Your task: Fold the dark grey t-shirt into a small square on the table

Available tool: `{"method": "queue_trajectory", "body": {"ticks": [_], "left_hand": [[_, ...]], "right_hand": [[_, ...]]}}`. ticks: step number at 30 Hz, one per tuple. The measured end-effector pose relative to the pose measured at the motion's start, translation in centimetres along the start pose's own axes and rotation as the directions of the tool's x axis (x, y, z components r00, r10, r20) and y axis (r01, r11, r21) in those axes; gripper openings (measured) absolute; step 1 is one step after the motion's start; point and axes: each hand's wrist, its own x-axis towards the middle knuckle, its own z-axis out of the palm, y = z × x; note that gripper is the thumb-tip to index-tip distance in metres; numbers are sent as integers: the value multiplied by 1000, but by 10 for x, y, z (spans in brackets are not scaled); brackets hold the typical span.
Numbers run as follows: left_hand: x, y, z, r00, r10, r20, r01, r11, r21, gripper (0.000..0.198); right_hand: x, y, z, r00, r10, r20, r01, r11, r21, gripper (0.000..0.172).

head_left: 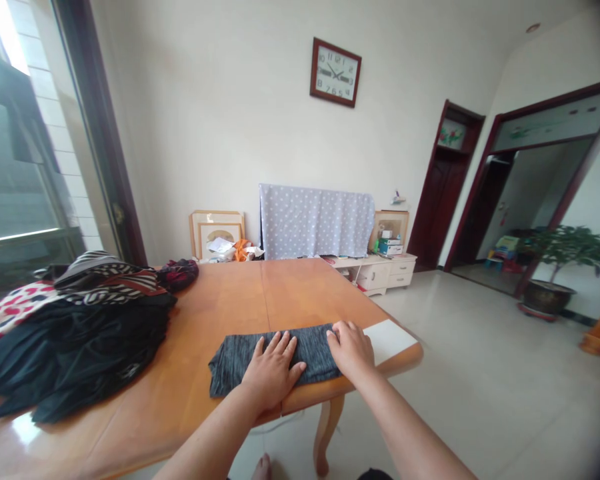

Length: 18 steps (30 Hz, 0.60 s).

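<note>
A dark grey heathered garment (310, 347), folded into a long flat strip, lies along the near edge of the wooden table (230, 287). On its middle my left hand (273, 370) rests palm down, fingers spread. At the strip's right end is my right hand (350, 347), its fingers curled over the fabric and pinching that edge. The fingertips there are partly tucked against the cloth. Just beyond my right hand, a white sheet (390, 339) lies on the table corner.
Heaped clothes, with a black garment (80, 340) and striped fabric (110, 273), cover the table's left side. Behind stand a low white cabinet (400, 272) and something draped in a dotted cloth (315, 220). A potted plant (550, 293) stands on the floor at right.
</note>
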Motion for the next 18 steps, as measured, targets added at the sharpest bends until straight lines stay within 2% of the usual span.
{"method": "queue_trajectory", "body": {"ticks": [2, 5, 8, 13, 18], "left_hand": [[0, 0, 0, 1000, -3, 3, 3, 1000, -8, 72], [0, -1, -5, 1000, -3, 5, 3, 1000, -27, 72], [0, -8, -15, 1000, -27, -15, 27, 999, -38, 68], [-4, -35, -30, 985, -166, -56, 168, 985, 36, 65], [-14, -60, -25, 962, -270, -47, 274, 957, 96, 80]], "right_hand": [[-5, -7, 3, 994, -112, 5, 112, 994, -8, 39], [-8, -10, 11, 968, -199, 151, 203, 979, -15, 50], [-6, -7, 15, 944, -162, 289, 180, 983, -38, 58], [4, -8, 12, 938, -173, 301, 186, 983, -15, 65], [11, -13, 24, 899, -214, 383, 218, 975, 32, 75]]}}
